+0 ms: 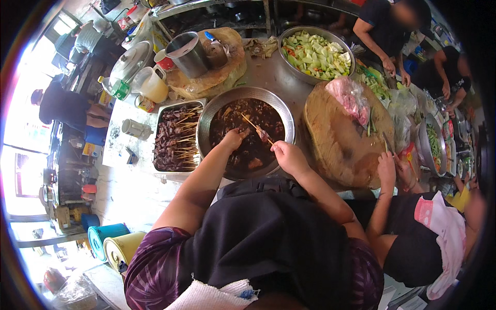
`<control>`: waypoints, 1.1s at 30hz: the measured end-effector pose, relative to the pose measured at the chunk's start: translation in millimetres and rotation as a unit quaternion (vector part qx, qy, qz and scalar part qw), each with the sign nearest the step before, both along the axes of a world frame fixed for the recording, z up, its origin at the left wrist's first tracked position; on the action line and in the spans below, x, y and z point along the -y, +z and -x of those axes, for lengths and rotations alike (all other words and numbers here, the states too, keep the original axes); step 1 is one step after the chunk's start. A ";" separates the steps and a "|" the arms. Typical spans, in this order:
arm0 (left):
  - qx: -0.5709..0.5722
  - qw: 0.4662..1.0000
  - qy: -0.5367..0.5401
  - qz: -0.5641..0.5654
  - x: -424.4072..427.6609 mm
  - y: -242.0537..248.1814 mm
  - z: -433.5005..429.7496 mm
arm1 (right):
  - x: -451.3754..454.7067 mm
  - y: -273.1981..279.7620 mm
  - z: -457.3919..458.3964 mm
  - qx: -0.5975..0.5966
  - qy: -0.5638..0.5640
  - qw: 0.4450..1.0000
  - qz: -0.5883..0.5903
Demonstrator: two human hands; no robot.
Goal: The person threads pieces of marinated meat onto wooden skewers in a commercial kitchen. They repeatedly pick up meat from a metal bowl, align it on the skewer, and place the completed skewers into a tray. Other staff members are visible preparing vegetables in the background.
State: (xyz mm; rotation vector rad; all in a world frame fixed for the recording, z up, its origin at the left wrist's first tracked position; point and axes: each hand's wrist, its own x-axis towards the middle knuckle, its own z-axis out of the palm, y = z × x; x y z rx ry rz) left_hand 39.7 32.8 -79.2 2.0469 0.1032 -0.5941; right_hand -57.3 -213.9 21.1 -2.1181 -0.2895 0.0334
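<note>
My right hand (pixel 286 155) grips the lower end of a bamboo skewer (pixel 250 121) that has a piece of dark marinated meat (pixel 262 134) threaded near the hand. The skewer tilts up to the left over a large round metal basin (pixel 205 112). Dark liquid with chunks of meat (pixel 232 106) fills much of the basin. At the basin's left side is my left hand (pixel 235 138), over the liquid; its fingertips are partly hidden, so whether it holds meat is unclear. Left of the basin, a rectangular metal tray (pixel 159 170) holds many skewers of meat (pixel 170 135), sticks pointing right.
A wooden chopping block (pixel 329 135) with bagged raw meat (pixel 350 100) stands right; a co-worker's hands (pixel 387 166) hold a knife there. Behind are a basin of cut vegetables (pixel 316 54) and another block (pixel 232 73) bearing a metal pot (pixel 188 56). Pitchers and a bottle (pixel 118 88) stand left.
</note>
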 end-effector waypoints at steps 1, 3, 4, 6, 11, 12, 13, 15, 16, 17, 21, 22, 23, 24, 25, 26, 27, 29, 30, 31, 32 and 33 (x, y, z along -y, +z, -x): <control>0.011 0.998 0.026 0.065 -3.9 3.0 0.4 | 0.7 -0.9 0.0 -0.001 0.004 1.000 0.002; 0.017 0.981 0.083 0.175 -9.3 6.9 2.7 | 0.8 -2.1 -0.2 -0.007 0.013 1.000 0.012; 0.027 0.987 0.117 0.112 -13.6 8.3 5.1 | 0.6 -2.4 0.1 -0.009 0.016 1.000 0.013; -0.020 0.963 0.162 0.212 -20.0 9.2 6.8 | -0.3 -2.3 1.2 -0.015 0.022 0.999 0.017; 0.107 0.991 0.059 -0.053 -32.4 6.2 10.3 | -1.2 -2.7 3.1 -0.045 0.033 0.998 0.030; 0.167 0.983 0.039 -0.068 -33.7 5.8 11.9 | -1.2 -3.1 3.2 -0.048 0.034 0.998 0.030; 0.222 0.970 0.016 -0.096 -34.6 5.4 13.9 | -0.9 -3.6 3.1 -0.046 0.034 0.998 0.031; 0.209 0.977 0.019 -0.026 -34.7 5.2 17.1 | 0.5 -5.0 2.3 -0.046 0.034 0.998 0.034; 0.138 0.987 0.046 0.072 -35.5 5.6 17.7 | 1.1 -5.9 1.6 -0.049 0.034 0.997 0.039; 0.089 0.980 0.050 0.173 -36.0 6.2 17.7 | 1.3 -6.8 1.0 -0.052 0.034 0.997 0.043; -0.121 0.891 0.173 0.403 -37.5 12.7 14.9 | 1.9 -11.0 1.8 -0.075 0.030 0.995 0.065; -0.133 0.878 0.187 0.420 -37.0 15.4 14.3 | 2.3 -11.7 1.8 -0.075 0.030 0.995 0.065; -0.155 0.866 0.218 0.423 -35.9 18.5 13.8 | 2.5 -12.5 1.8 -0.074 0.029 0.995 0.065; -0.094 0.929 0.163 0.319 -33.7 21.5 13.6 | 2.9 -13.0 1.6 -0.073 0.029 0.995 0.065; -0.040 0.973 0.120 0.195 -30.0 24.3 13.4 | 3.4 -13.2 1.3 -0.070 0.026 0.995 0.064; 0.017 0.995 0.076 0.067 -25.9 26.7 12.9 | 3.7 -13.1 1.0 -0.066 0.023 0.995 0.064; 0.080 0.995 0.043 -0.038 -21.9 28.1 12.9 | 4.0 -12.8 0.8 -0.071 0.019 0.995 0.069; 0.216 0.944 -0.015 -0.249 -13.6 27.7 13.0 | 3.2 -11.6 0.2 -0.050 0.010 0.997 0.061; 0.242 0.925 -0.006 -0.292 -7.9 25.5 10.9 | 2.5 -10.9 -0.2 -0.043 0.005 0.997 0.060; 0.227 0.928 -0.024 -0.293 -3.0 22.6 8.0 | 1.7 -10.1 -0.4 -0.036 0.002 0.998 0.058; 0.231 0.928 -0.040 -0.288 2.7 19.3 4.3 | 1.1 -9.3 -0.6 -0.030 -0.002 0.998 0.057; 0.219 0.930 -0.062 -0.287 7.8 16.5 0.9 | 1.2 -8.7 -0.4 -0.021 -0.006 0.998 0.054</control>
